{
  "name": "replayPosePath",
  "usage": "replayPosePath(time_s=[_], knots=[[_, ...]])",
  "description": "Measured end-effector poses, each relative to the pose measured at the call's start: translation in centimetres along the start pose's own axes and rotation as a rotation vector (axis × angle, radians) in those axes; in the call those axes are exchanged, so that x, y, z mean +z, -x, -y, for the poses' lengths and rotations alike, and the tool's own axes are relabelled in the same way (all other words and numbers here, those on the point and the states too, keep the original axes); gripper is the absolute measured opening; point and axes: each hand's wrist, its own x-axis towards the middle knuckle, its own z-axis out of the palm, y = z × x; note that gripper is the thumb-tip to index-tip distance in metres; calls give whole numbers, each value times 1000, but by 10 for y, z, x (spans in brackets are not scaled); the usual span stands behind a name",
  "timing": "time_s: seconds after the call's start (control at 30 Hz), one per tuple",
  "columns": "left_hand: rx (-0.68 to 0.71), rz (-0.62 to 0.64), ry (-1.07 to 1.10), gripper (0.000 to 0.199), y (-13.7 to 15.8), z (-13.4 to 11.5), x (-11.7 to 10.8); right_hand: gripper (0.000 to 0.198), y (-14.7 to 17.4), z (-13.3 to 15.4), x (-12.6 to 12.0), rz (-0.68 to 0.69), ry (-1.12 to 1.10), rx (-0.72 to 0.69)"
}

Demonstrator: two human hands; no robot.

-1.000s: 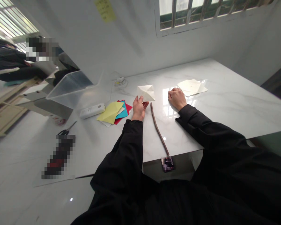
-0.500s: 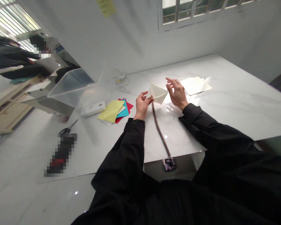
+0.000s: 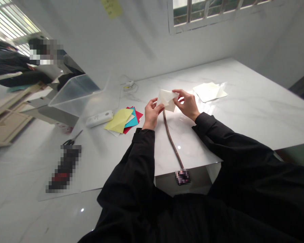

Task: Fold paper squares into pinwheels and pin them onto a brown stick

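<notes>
A piece of cream paper [image 3: 166, 98] with fold creases is held up above the table [image 3: 245, 111]. My left hand [image 3: 152, 114] pinches its lower left side between thumb and fingers. At the right corner, my right hand [image 3: 186, 104] is closed on the paper with thumb and index finger, and a flap there bends inward. Below the paper, a thin brown stick or cord [image 3: 170, 136] runs over the table to the front edge. Just right of my right hand lies a stack of cream paper sheets [image 3: 209, 92].
To the left lie yellow, blue and red papers [image 3: 119, 120], a white power strip [image 3: 100, 118], scissors [image 3: 71, 141] and a blurred dark object [image 3: 64, 168]. A clear plastic bin [image 3: 77, 91] stands behind them. Two people [image 3: 10, 62] sit at the far left.
My right hand has moved left and closed on the paper's right corner, which it now bends inward. My left hand keeps its hold. The whole view has shifted slightly.
</notes>
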Motion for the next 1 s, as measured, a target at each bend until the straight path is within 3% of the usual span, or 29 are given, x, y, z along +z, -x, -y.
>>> replayPosePath(time_s=[0.27,0.43,0.63,0.8,1.0], knots=[[35,17,-86,44,3,0,-1,20,0,4,0,-101,-9,114],[81,-12,-85,44,2,0,-2,32,-2,-3,3,-179,-106,200],[135,-144,-72,58,-1,-5,-3,43,-8,-17,6,-203,-291,323],[199,-159,-112,62,16,-14,5,35,-10,-17,7,-191,-440,485],[215,-116,-157,52,27,-14,14,30,-11,-20,9,-192,-588,634]])
